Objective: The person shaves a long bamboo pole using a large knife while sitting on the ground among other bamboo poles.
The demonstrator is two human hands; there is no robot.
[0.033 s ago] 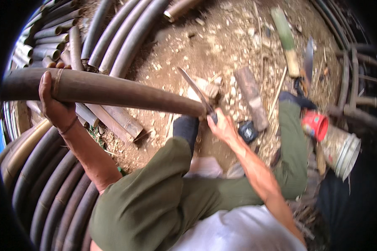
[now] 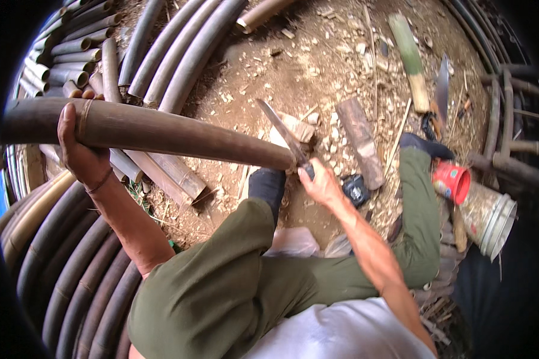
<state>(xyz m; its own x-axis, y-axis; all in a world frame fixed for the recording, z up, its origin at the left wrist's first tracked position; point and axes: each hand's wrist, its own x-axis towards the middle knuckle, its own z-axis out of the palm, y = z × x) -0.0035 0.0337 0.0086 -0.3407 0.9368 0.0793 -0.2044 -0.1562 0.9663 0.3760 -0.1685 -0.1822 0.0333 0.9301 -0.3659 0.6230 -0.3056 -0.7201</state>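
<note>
A thick brown bamboo pole (image 2: 179,134) slants across the view from the left edge down to its end near my right hand. My left hand (image 2: 81,140) grips it from below near a joint ring, thumb on the near side and fingertips showing over the top. My right hand (image 2: 323,182) is closed round the dark handle of a machete-like knife (image 2: 281,128). The blade points up and to the left, at the pole's right end; whether it touches the pole I cannot tell. My sock-covered left foot (image 2: 266,188) is just below that end.
Bamboo poles lie at the lower left (image 2: 81,269) and upper left (image 2: 173,54). Wood chips litter the dirt floor. Ahead lie a wooden block (image 2: 359,140), a green-and-pale bamboo piece (image 2: 408,54) and a saw (image 2: 442,90). A red container (image 2: 452,181) and a grey bucket (image 2: 491,218) stand at right.
</note>
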